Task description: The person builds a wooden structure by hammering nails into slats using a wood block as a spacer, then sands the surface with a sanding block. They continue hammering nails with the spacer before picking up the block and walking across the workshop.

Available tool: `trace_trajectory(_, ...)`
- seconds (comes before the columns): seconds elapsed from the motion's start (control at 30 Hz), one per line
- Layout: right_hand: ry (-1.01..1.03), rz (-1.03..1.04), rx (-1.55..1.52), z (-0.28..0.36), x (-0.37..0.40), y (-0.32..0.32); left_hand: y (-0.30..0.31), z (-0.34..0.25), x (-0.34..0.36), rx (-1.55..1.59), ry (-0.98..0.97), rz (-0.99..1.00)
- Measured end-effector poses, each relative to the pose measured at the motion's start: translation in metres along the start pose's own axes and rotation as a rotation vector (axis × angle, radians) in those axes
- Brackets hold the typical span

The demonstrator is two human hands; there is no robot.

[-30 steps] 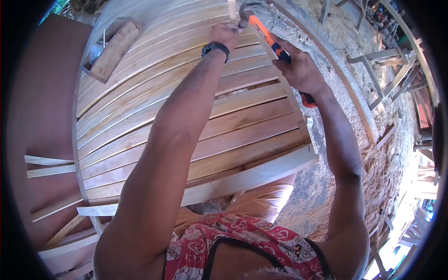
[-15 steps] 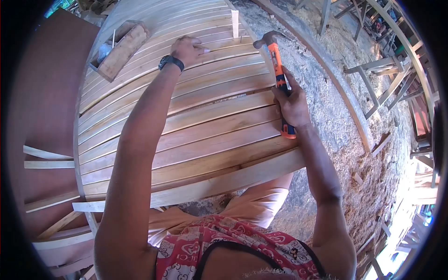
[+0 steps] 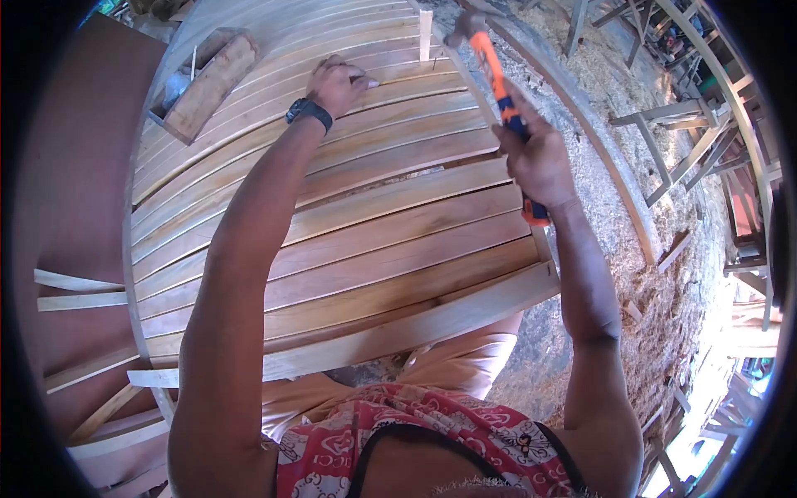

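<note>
My right hand grips the dark-and-orange handle of a claw hammer. The hammer's blurred head is raised past the right edge of the wooden slats. On the upper slats rests my left hand, a watch on its wrist. Its fingers are curled in, and whatever they may hold is hidden. A thin nail seems to stand up near the slats' right end, just below a short upright wooden strip.
An open wooden box with a plastic bag sits on the slats at upper left. A curved plank crosses the near end, by my legs. Wooden frames and sawdust-strewn ground lie to the right. A brown panel is at left.
The hammer has risen and swung up, with my right hand shifting slightly right. My left hand has stayed nearly in place, its fingers a little more curled.
</note>
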State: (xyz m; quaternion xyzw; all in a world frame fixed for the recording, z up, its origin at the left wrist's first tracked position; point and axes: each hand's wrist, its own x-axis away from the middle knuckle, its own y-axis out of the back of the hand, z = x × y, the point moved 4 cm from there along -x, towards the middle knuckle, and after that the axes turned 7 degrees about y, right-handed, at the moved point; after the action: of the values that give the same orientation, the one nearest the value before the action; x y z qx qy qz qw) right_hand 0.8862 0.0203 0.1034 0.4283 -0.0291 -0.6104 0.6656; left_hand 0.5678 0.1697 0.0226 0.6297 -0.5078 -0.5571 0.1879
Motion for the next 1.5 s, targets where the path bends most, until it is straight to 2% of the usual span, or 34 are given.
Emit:
trace_trajectory(0.13,0.04,-0.105,0.052,0.032,-0.021,0.021,-0.005,0.005,0.0,0.029,0.059,0.005)
trace_trajectory(0.2,0.211,-0.295,-0.141,0.048,-0.027,0.028,-0.006,0.006,0.002,0.024,0.088,-0.016)
trace_trajectory(0.23,0.214,-0.289,-0.137,0.046,-0.028,0.025,-0.007,0.008,0.001,0.025,0.082,-0.021)
trace_trajectory(0.3,0.087,-0.236,-0.04,0.025,-0.023,0.007,-0.006,0.008,0.001,0.026,0.078,-0.026)
trace_trajectory(0.33,0.063,-0.123,-0.028,0.001,-0.021,-0.004,-0.004,0.006,0.001,0.0,0.133,0.06)
trace_trajectory(0.37,0.032,0.164,0.131,-0.017,-0.024,-0.007,-0.004,0.005,0.0,-0.026,0.187,0.143)
trace_trajectory(0.47,0.156,0.205,0.276,-0.004,-0.033,0.0,-0.007,0.008,0.001,-0.032,0.172,0.136)
trace_trajectory(0.53,0.03,0.11,0.182,0.018,-0.032,0.009,-0.005,0.005,0.003,-0.036,0.171,0.14)
trace_trajectory(0.57,0.037,0.114,0.181,0.026,-0.034,0.01,-0.003,0.005,0.003,-0.041,0.174,0.138)
trace_trajectory(0.63,0.163,-0.188,-0.018,0.044,-0.033,0.022,-0.007,0.009,0.001,-0.027,0.154,0.092)
trace_trajectory(0.67,0.045,-0.191,-0.015,0.05,-0.03,0.024,-0.009,0.01,0.0,-0.011,0.128,0.047)
trace_trajectory(0.7,0.043,-0.189,-0.015,0.033,-0.026,0.015,-0.011,0.011,0.0,-0.011,0.129,0.049)
trace_trajectory(0.77,0.047,0.022,0.092,-0.019,-0.021,-0.013,-0.012,0.013,-0.001,0.0,0.181,0.112)
trace_trajectory(0.8,0.036,0.306,0.251,-0.027,-0.029,-0.013,-0.008,0.008,0.001,0.003,0.181,0.103)
trace_trajectory(0.83,0.029,0.304,0.25,-0.021,-0.026,-0.01,-0.005,-0.001,0.012,-0.045,0.193,0.11)
trace_trajectory(0.97,0.058,0.164,0.194,0.03,-0.043,0.012,0.001,-0.001,0.005,-0.03,0.197,0.105)
trace_trajectory(1.03,-0.039,-0.181,-0.056,0.04,-0.039,0.019,-0.002,0.002,0.003,-0.029,0.199,0.093)
trace_trajectory(1.07,0.04,-0.252,-0.054,0.046,-0.037,0.015,-0.002,0.003,0.003,-0.029,0.197,0.081)
trace_trajectory(1.1,0.04,-0.251,-0.055,0.03,-0.033,0.008,-0.002,0.002,0.004,-0.029,0.198,0.081)
trace_trajectory(1.17,0.229,0.027,0.199,-0.026,-0.023,-0.023,0.002,-0.002,0.005,-0.056,0.218,0.075)
trace_trajectory(1.2,0.23,0.11,0.317,-0.028,-0.027,-0.025,0.002,-0.005,0.01,-0.049,0.22,0.075)
trace_trajectory(1.23,0.226,0.104,0.322,-0.03,-0.026,-0.02,0.002,-0.007,0.011,-0.07,0.203,0.067)
trace_trajectory(1.3,0.045,0.136,0.163,-0.022,-0.033,-0.009,-0.002,-0.003,0.011,-0.096,0.189,0.065)
trace_trajectory(1.33,-0.04,0.067,0.162,0.014,-0.031,0.0,-0.006,0.003,0.003,-0.049,0.184,0.082)
trace_trajectory(1.37,-0.036,0.075,0.16,0.015,-0.027,-0.007,-0.009,0.008,0.002,-0.001,0.187,0.102)
trace_trajectory(1.43,0.077,-0.247,0.03,0.009,-0.013,-0.011,-0.005,0.005,0.005,-0.036,0.209,0.111)
trace_trajectory(1.47,-0.03,-0.013,0.157,-0.021,-0.008,-0.022,0.0,-0.001,0.004,-0.072,0.216,0.112)
trace_trajectory(1.5,0.034,0.214,0.253,-0.045,-0.015,-0.028,-0.001,-0.002,0.006,-0.069,0.217,0.108)
